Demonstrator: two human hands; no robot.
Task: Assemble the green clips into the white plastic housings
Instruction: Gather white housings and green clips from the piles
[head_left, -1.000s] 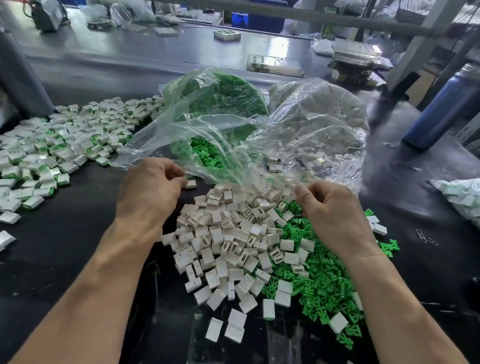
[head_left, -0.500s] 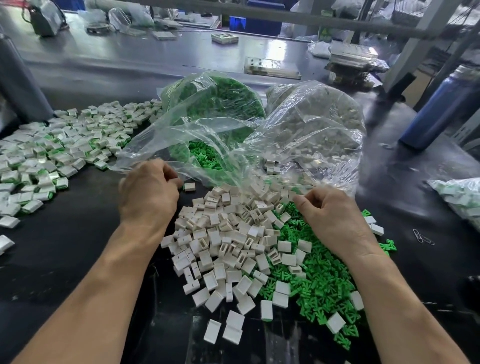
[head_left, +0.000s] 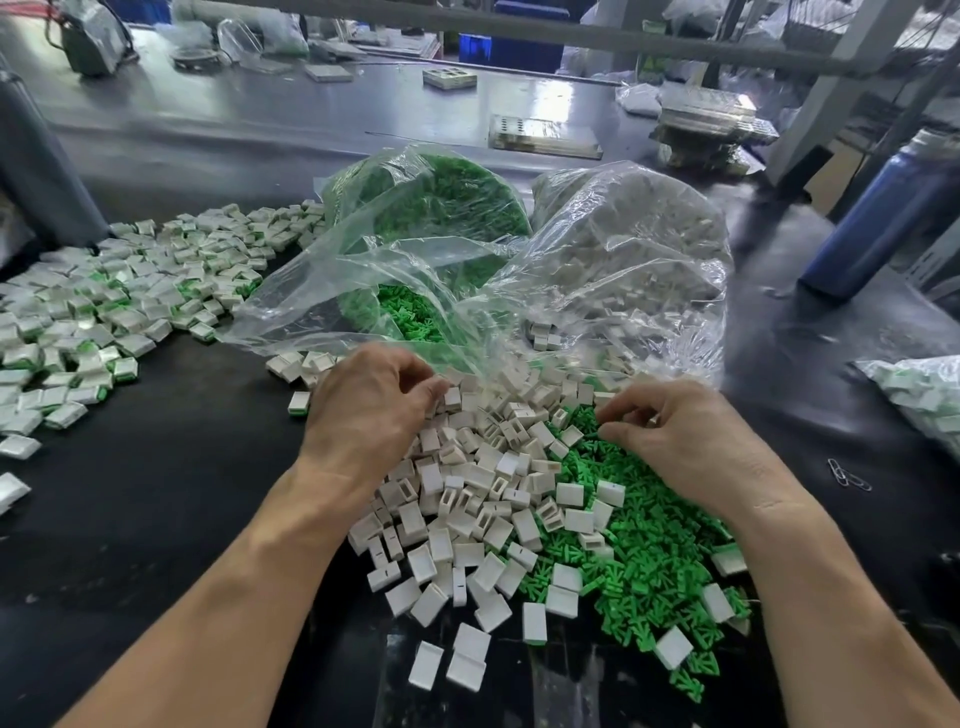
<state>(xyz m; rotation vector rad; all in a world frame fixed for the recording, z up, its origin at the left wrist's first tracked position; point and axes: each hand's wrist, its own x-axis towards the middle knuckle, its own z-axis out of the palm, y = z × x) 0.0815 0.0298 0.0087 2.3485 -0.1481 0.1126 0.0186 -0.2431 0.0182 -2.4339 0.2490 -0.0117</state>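
Your left hand hangs knuckles-up over the white housings, fingers curled into the heap's far edge; what they hold is hidden. Your right hand hovers over the green clips, fingertips pinched together, contents unclear, on the counter.

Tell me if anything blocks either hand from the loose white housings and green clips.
Nothing visible does. The left hand already sits on the white housings, and the right hand on the green clips. The clear bag lies just behind them.
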